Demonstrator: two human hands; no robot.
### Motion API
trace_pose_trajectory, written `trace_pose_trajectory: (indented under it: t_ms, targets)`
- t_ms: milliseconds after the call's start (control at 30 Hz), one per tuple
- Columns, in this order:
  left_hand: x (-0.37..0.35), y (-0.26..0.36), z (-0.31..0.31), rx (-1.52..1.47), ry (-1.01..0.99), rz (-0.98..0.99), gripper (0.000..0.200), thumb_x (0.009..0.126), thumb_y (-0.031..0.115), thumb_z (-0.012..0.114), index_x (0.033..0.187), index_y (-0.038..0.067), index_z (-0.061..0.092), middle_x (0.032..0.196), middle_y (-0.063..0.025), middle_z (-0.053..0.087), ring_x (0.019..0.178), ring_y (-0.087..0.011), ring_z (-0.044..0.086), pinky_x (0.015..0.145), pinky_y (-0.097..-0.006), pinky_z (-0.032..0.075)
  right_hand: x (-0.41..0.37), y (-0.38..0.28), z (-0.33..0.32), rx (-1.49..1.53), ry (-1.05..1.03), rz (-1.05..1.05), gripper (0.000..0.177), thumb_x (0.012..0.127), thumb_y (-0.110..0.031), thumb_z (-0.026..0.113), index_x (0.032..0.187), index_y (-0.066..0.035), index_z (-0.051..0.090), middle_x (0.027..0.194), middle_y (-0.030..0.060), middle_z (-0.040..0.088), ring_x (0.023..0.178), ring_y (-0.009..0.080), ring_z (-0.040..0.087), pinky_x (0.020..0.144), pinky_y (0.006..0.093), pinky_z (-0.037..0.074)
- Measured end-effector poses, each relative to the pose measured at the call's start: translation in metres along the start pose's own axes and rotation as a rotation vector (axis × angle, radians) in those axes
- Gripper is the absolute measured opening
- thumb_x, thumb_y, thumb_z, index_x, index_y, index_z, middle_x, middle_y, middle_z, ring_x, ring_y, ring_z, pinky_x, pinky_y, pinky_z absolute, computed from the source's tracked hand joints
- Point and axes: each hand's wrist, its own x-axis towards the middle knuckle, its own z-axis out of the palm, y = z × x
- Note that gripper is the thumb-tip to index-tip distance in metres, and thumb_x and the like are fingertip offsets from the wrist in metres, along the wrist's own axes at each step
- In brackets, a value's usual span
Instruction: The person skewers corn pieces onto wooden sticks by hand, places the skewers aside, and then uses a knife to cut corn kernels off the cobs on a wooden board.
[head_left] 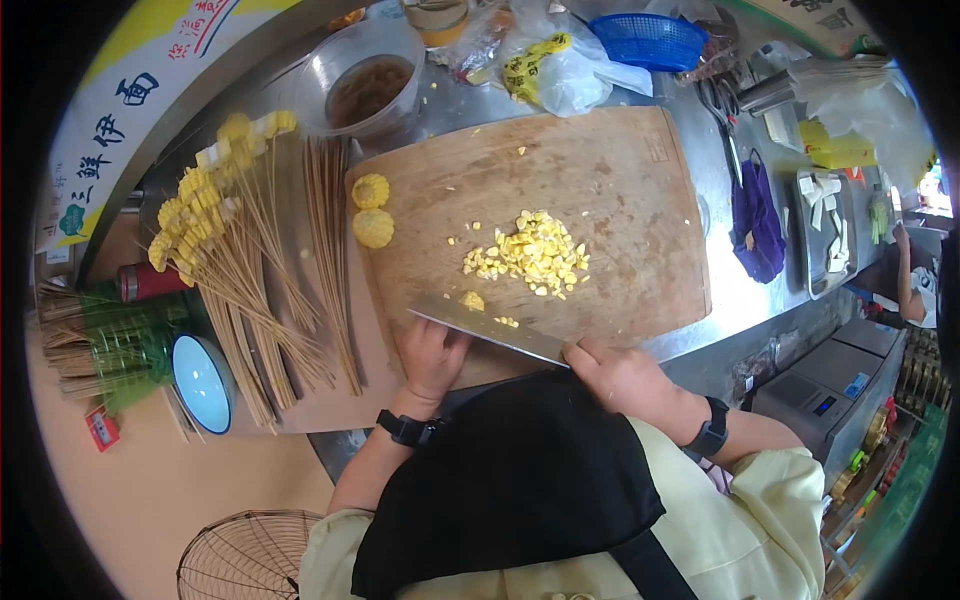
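A wide cleaver (490, 330) lies across the near edge of the wooden cutting board (620, 150). My right hand (615, 372) is closed around its handle end. At the other end of the blade, my left hand (432, 358) is close against the near side, its fingers bent and partly hidden by the metal. A small corn piece (472, 300) shows just beyond the blade. Loose yellow corn kernels (535, 252) form a pile near the board's middle. Two round corn pieces (372, 228) sit at the board's left edge.
Skewered corn (195, 215) and bare wooden sticks (325, 250) lie left of the board. Behind it are a plastic tub (360, 85), plastic bags (570, 75) and a blue basket (650, 40). A purple cloth (758, 225) and metal tray (828, 235) are right; another person's arm (905, 275) shows far right.
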Motion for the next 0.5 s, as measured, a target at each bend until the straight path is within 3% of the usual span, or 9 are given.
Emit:
trace_pose_trajectory:
  t_ms: [67, 200, 300, 500]
  targets:
    - [-0.003, -0.001, 0.002, 0.001, 0.001, -0.024, 0.031, 0.069, 0.006, 0.071, 0.099, 0.002, 0.063, 0.097, -0.0166, 0.062, 0.085, -0.0375, 0.061, 0.076, -0.0403, 0.049, 0.001, -0.001, 0.001, -0.001, 0.018, -0.016, 0.035, 0.075, -0.006, 0.055, 0.108, -0.002, 0.047, 0.088, 0.0123, 0.054, 0.063, 0.0306, 0.063, 0.052, 0.0376, 0.052]
    - [-0.002, -0.002, 0.002, 0.014, 0.002, -0.017, 0.03, 0.07, 0.006, 0.071, 0.1, 0.004, 0.065, 0.093, -0.015, 0.063, 0.084, -0.0337, 0.062, 0.074, -0.0387, 0.051, 0.007, -0.006, 0.001, -0.034, -0.004, -0.002, 0.034, 0.075, -0.006, 0.054, 0.107, -0.001, 0.046, 0.088, 0.0123, 0.054, 0.063, 0.0304, 0.063, 0.051, 0.038, 0.052]
    - [-0.003, -0.003, 0.002, -0.003, 0.004, -0.017, 0.028, 0.07, 0.005, 0.07, 0.097, 0.002, 0.064, 0.092, -0.0159, 0.063, 0.083, -0.0349, 0.062, 0.074, -0.0388, 0.05, 0.013, -0.011, -0.002, -0.076, 0.046, -0.022, 0.02, 0.075, -0.005, 0.054, 0.094, -0.001, 0.048, 0.082, 0.0114, 0.054, 0.058, 0.0261, 0.063, 0.049, 0.0343, 0.052]
    - [0.007, 0.003, -0.002, -0.07, -0.009, 0.004, 0.026, 0.067, 0.002, 0.075, 0.09, 0.002, 0.063, 0.088, -0.0142, 0.062, 0.075, -0.0292, 0.063, 0.067, -0.0344, 0.051, 0.035, -0.006, 0.007, 0.017, -0.036, 0.023, 0.027, 0.077, -0.005, 0.051, 0.103, -0.001, 0.045, 0.089, 0.0145, 0.054, 0.065, 0.0335, 0.063, 0.053, 0.0411, 0.052]
